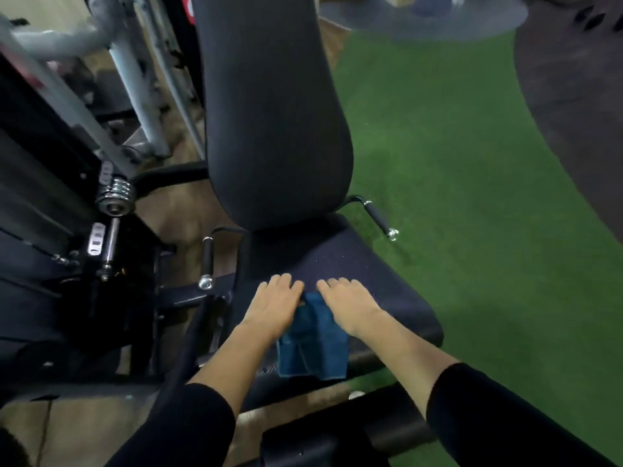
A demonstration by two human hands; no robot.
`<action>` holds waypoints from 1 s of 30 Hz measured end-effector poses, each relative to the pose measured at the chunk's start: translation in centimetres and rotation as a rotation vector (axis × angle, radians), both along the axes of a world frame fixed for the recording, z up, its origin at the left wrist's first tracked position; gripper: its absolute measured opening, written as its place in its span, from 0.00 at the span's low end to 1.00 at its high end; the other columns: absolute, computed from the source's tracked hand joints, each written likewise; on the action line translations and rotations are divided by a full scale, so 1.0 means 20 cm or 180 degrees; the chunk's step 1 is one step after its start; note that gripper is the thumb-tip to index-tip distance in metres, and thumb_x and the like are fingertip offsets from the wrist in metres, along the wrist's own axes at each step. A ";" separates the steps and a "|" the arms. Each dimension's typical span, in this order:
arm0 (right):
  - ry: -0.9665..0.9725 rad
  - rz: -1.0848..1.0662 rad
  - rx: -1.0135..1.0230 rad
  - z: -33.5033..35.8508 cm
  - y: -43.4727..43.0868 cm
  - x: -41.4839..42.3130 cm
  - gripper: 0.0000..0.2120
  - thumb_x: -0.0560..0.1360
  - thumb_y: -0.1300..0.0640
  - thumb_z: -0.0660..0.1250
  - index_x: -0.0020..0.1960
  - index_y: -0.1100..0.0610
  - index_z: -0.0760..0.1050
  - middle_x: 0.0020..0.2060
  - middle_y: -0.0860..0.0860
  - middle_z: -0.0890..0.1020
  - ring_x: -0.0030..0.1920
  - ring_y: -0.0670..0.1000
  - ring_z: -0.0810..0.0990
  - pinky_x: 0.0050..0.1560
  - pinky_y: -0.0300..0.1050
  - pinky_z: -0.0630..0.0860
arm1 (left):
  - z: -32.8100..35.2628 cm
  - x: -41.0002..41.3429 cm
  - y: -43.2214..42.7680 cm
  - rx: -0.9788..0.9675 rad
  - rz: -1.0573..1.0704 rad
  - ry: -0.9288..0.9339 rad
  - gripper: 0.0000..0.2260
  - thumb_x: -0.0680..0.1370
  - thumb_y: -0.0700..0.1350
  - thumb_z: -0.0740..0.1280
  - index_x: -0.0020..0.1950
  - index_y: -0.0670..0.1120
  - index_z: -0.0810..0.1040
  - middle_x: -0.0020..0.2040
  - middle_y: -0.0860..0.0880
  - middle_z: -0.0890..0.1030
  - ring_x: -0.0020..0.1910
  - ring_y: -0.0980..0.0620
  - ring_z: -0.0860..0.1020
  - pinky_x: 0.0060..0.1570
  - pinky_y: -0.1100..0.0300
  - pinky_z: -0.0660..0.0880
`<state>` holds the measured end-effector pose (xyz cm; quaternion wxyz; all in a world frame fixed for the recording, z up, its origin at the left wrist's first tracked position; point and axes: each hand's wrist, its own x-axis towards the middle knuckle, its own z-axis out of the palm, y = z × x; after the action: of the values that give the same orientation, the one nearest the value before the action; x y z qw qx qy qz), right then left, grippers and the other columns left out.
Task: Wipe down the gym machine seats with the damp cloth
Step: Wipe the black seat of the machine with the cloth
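Note:
A dark padded seat (371, 281) of a gym machine lies below me, with its tall black backrest (269, 112) rising behind it. A blue cloth (312, 345) lies on the seat's front part and hangs over the front edge. My left hand (274, 303) and my right hand (347, 303) rest palm down side by side on the upper end of the cloth, fingers flat and pointing toward the backrest. Both press the cloth against the seat. Black sleeves cover my forearms.
Two side handles flank the seat, one at the left (207, 261) and one at the right (379, 217). A black machine frame with a chrome pin (113, 197) stands at the left. Green turf (488, 197) spreads to the right. Grey metal bars (141, 79) rise at the back left.

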<state>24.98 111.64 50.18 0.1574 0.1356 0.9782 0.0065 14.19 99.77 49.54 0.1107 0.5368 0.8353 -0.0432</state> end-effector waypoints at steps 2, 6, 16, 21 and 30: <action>0.0021 0.0134 -0.0071 -0.04 0.11 -0.08 0.25 0.72 0.67 0.64 0.66 0.60 0.61 0.60 0.56 0.74 0.60 0.58 0.73 0.57 0.50 0.68 | -0.03 -0.05 0.08 0.0002 0.0191 0.0033 0.13 0.82 0.50 0.55 0.63 0.45 0.67 0.58 0.45 0.70 0.58 0.44 0.69 0.51 0.53 0.65; 0.0165 0.0340 -0.0088 -0.16 0.30 -0.24 0.26 0.71 0.67 0.66 0.66 0.58 0.62 0.60 0.56 0.74 0.60 0.58 0.73 0.58 0.50 0.68 | -0.13 -0.15 0.24 0.0186 0.0560 0.0113 0.10 0.80 0.48 0.61 0.58 0.45 0.72 0.53 0.45 0.72 0.54 0.43 0.72 0.47 0.51 0.68; 0.0648 0.0625 -0.0219 -0.40 0.42 -0.23 0.36 0.46 0.58 0.81 0.54 0.57 0.79 0.41 0.53 0.81 0.39 0.54 0.79 0.39 0.47 0.76 | -0.31 -0.16 0.27 0.0349 0.0611 0.0262 0.15 0.62 0.44 0.79 0.43 0.47 0.76 0.38 0.48 0.73 0.35 0.46 0.73 0.30 0.55 0.68; 0.0402 0.0816 -0.0550 -0.48 0.36 0.00 0.33 0.51 0.57 0.80 0.56 0.54 0.80 0.50 0.54 0.82 0.47 0.54 0.81 0.45 0.46 0.79 | -0.44 0.06 0.13 0.0330 0.0380 0.0026 0.16 0.62 0.47 0.78 0.45 0.48 0.77 0.39 0.49 0.74 0.36 0.48 0.74 0.32 0.56 0.70; 0.0581 0.0643 -0.1065 -0.54 0.40 0.20 0.28 0.71 0.53 0.58 0.71 0.54 0.67 0.66 0.52 0.73 0.65 0.53 0.72 0.66 0.48 0.68 | -0.49 0.13 0.09 0.0486 0.0487 -0.0382 0.17 0.71 0.61 0.65 0.51 0.51 0.75 0.44 0.52 0.73 0.42 0.51 0.72 0.39 0.56 0.70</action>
<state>29.03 119.68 39.33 0.0870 0.0088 0.9844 -0.1526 16.74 101.60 39.77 0.1222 0.4800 0.8666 0.0613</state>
